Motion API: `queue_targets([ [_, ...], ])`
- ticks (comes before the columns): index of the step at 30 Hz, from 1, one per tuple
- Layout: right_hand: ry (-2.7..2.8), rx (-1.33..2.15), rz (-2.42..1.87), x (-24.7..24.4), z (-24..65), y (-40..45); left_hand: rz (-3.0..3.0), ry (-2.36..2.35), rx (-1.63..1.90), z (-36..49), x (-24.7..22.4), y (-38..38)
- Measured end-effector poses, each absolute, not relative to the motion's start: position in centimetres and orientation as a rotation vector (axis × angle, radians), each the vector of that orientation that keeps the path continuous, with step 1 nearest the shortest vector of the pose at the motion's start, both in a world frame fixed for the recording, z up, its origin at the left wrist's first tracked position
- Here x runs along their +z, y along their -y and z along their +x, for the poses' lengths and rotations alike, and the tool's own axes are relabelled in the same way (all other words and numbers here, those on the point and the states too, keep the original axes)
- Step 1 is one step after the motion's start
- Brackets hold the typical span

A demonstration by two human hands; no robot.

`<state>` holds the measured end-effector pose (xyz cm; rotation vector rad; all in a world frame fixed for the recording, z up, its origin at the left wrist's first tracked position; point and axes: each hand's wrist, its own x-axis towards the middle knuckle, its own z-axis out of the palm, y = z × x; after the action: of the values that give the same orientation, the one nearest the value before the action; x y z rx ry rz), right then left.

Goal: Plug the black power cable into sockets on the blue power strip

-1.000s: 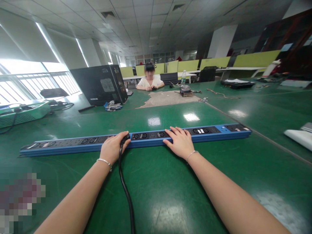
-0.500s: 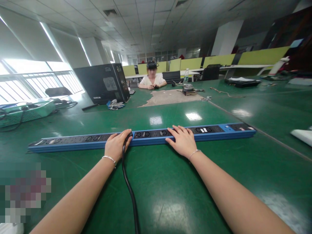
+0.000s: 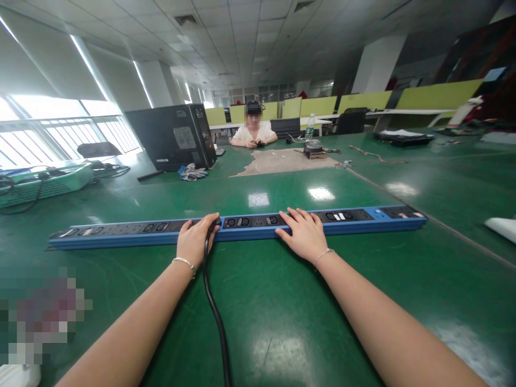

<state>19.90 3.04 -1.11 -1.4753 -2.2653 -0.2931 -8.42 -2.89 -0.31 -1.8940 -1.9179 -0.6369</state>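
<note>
A long blue power strip [image 3: 252,234] with a black face full of sockets lies crosswise in front of me. My left hand [image 3: 194,239] is closed around the black plug [image 3: 216,221] of a power cord at a socket left of the strip's middle. Most of the plug is hidden by my fingers, so how deep it sits cannot be seen. From it the black cord [image 3: 216,312] hangs toward me across the table. My right hand [image 3: 303,234] rests on the strip right of its middle, fingers spread over the sockets and the thumb apart at the near edge.
The green table [image 3: 258,279] bears a black computer case [image 3: 169,137], gloves [image 3: 192,172] and a green basket [image 3: 60,185] at left. Farther back are a round metal device [image 3: 313,147], a bottle [image 3: 310,127] and a black tray [image 3: 403,137]. A person [image 3: 253,131] sits across the table.
Both hands and the power strip keep their places relative to each other. The whole view has shifted very slightly.
</note>
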Motion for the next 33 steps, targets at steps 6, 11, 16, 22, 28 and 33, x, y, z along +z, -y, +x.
queue_targets([
  [6, 2.262, -0.283, -1.477, -1.1, 19.9, -3.1, -1.927, 1.927, -0.706, -8.6, -0.2, 2.7],
  [11, 2.261, -0.274, -1.482, -1.0, 19.9, -3.1, -1.997, 1.861, -0.82, -8.7, -0.5, 2.3],
  [16, 2.266, -0.275, -1.473, -1.0, 19.9, -3.1, -1.698, 1.873, -1.284, -9.1, 1.1, 2.6],
  [22, 2.262, -0.286, -1.465, -1.0, 20.0, -3.1, -1.487, 2.055, -1.325, -15.1, 2.1, 3.7],
  [28, 2.266, -0.296, -1.463, -1.0, 20.0, -3.1, -1.639, 2.225, -1.17, -19.3, 1.3, 4.8],
  [33, 2.273, -0.306, -1.469, -0.9, 20.0, -3.0, -1.772, 2.252, -1.029, -19.4, 1.1, 4.7],
])
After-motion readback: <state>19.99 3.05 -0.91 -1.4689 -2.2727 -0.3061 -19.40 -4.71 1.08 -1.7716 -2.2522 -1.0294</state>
